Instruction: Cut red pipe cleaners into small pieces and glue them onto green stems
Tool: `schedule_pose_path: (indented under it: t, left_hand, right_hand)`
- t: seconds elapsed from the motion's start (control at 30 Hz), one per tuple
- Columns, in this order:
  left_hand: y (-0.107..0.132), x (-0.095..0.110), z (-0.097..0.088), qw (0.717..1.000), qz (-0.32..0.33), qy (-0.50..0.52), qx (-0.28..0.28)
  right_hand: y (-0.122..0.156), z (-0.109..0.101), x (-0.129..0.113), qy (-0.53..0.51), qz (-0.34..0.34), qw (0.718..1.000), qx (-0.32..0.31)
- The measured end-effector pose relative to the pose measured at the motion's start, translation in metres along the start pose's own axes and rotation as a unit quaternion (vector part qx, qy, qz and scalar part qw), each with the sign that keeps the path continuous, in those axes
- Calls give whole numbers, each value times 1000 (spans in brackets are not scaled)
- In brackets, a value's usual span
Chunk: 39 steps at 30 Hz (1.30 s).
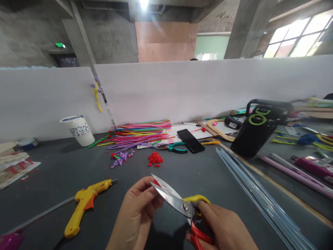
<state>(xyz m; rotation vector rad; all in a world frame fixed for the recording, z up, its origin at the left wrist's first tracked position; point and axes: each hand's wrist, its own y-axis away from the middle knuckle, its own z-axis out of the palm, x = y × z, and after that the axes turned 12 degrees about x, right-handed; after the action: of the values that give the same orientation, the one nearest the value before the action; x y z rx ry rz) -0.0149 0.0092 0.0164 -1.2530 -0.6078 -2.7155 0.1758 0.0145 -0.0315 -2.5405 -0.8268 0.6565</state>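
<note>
Low over the table (104, 166): right hand (223, 225) gripping scissors (171, 198) by the handles, blades slightly parted; left hand (135, 215) pinching red piece (156, 182) at blade tips, apparently steadying it against the edge.

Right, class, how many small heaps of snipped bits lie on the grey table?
2. A purple heap lies in front of the bundle of coloured stems; a red heap lies to its right, nearer the black phone. Others may be hidden.

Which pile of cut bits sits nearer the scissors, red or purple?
The red pile, straight beyond the scissors' tips; the purple pile lies farther left.
</note>
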Motion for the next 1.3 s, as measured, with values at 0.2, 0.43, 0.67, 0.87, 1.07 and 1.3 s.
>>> schedule_pose_path:
  t: [0.2,0.43,0.67,0.87,1.07,1.3]
  left_hand:
    - [3,-1,1,1000,3,-10,21]
    - [2,1,0,1000,14,-26,11]
    - [1,-1,-4,999,22,-32,1]
    - [1,-1,-4,999,29,-43,5]
    - [1,-1,-2,999,25,-39,15]
    - [1,-2,-5,999,29,-39,18]
  right_hand:
    - [2,0,1,11,-3,1000,1]
    - [0,-5,0,11,-20,1000,20]
    - [3,-1,2,6,-25,1000,6]
    - [0,-4,-1,9,-12,1000,5]
    - [1,-2,0,-3,-6,1000,4]
    - [6,0,2,7,1,1000,-30]
